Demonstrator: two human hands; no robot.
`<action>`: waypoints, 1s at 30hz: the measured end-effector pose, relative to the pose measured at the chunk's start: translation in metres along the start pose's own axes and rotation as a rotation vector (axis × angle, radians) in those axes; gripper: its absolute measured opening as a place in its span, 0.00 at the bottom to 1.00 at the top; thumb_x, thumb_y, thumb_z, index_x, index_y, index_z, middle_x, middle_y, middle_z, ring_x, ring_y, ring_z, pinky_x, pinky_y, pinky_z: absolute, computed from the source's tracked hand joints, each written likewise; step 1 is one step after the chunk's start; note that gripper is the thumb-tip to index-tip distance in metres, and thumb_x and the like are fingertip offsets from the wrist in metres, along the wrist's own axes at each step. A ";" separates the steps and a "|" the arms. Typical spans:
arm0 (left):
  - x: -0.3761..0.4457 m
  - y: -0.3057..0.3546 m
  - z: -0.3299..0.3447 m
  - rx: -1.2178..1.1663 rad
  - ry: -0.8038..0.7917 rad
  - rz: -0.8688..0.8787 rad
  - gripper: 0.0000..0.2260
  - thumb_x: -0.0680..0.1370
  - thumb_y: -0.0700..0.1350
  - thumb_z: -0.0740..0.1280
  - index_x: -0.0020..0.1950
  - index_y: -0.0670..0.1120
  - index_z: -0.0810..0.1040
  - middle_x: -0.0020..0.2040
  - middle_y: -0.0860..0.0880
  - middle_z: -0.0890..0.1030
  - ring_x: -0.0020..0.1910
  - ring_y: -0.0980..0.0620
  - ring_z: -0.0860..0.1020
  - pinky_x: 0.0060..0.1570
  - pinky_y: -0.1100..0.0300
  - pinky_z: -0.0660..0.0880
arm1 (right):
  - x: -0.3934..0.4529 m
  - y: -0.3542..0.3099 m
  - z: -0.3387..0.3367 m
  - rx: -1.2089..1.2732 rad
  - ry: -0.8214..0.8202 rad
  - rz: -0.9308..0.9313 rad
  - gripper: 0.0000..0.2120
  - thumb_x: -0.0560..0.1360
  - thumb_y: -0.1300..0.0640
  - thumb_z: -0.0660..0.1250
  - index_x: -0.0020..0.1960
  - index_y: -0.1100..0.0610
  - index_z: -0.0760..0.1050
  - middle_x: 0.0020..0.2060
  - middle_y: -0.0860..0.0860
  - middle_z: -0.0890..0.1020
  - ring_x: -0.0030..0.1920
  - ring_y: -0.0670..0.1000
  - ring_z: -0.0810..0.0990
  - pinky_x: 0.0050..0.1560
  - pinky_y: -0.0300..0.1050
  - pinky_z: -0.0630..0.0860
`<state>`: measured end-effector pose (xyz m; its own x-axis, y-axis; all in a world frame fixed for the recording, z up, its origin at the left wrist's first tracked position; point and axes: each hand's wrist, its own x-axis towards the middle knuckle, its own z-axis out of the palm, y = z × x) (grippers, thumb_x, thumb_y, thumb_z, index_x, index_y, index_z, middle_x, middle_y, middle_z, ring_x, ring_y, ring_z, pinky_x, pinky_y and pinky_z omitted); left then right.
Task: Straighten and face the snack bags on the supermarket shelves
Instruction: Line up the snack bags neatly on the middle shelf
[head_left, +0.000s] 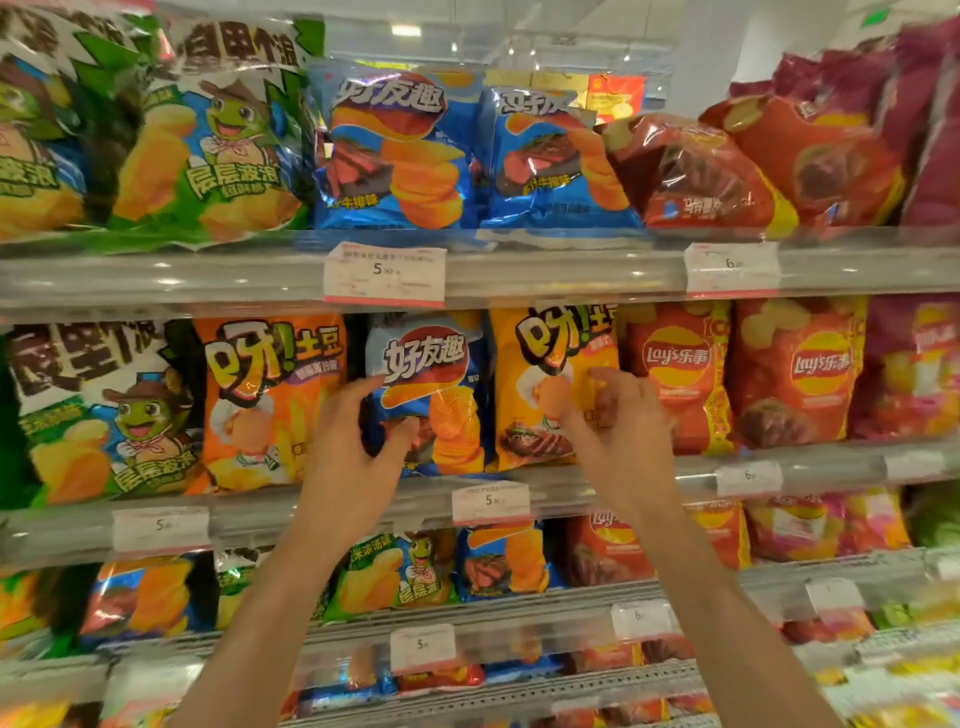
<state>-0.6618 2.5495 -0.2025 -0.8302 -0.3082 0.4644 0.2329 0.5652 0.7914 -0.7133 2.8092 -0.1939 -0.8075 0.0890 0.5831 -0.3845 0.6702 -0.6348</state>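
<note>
Head view, snack aisle. Both arms raised to the middle shelf (571, 480). Left hand (358, 457) grips the left edge of a blue chip bag (434, 395): thumb on the front, fingers curled toward its side. The bag stands upright, facing out, between an orange bag (270, 400) and a yellow-orange bag (550, 384). Right hand (618, 415) is in front of the yellow-orange bag, fingers curled; blur, so cannot tell whether it pinches the bag. Red Lay's bags (680, 374) stand just to the right. Price tags (384, 274) line the shelf rails.
</note>
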 end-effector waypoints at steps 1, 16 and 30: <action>0.003 -0.001 0.003 0.015 -0.012 -0.014 0.25 0.79 0.49 0.72 0.74 0.54 0.68 0.69 0.50 0.71 0.65 0.53 0.74 0.65 0.58 0.71 | 0.003 0.000 0.005 -0.059 0.016 0.000 0.27 0.76 0.38 0.69 0.68 0.54 0.73 0.54 0.51 0.74 0.52 0.53 0.76 0.45 0.41 0.64; 0.006 -0.013 0.019 0.188 -0.024 0.048 0.34 0.78 0.54 0.72 0.80 0.53 0.61 0.80 0.47 0.62 0.79 0.47 0.61 0.76 0.48 0.65 | 0.009 0.008 0.018 0.280 -0.126 0.256 0.62 0.65 0.32 0.76 0.83 0.53 0.41 0.82 0.50 0.54 0.80 0.52 0.56 0.77 0.51 0.60; 0.001 -0.023 0.016 0.329 0.035 0.204 0.27 0.81 0.56 0.66 0.76 0.46 0.70 0.76 0.43 0.64 0.76 0.45 0.64 0.71 0.52 0.67 | 0.026 0.004 -0.006 0.335 -0.095 0.267 0.48 0.58 0.26 0.76 0.69 0.48 0.66 0.63 0.48 0.76 0.63 0.51 0.76 0.64 0.54 0.75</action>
<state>-0.6762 2.5487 -0.2264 -0.7648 -0.1871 0.6165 0.2115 0.8310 0.5145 -0.7327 2.8189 -0.1782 -0.9300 0.1478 0.3366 -0.2676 0.3557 -0.8955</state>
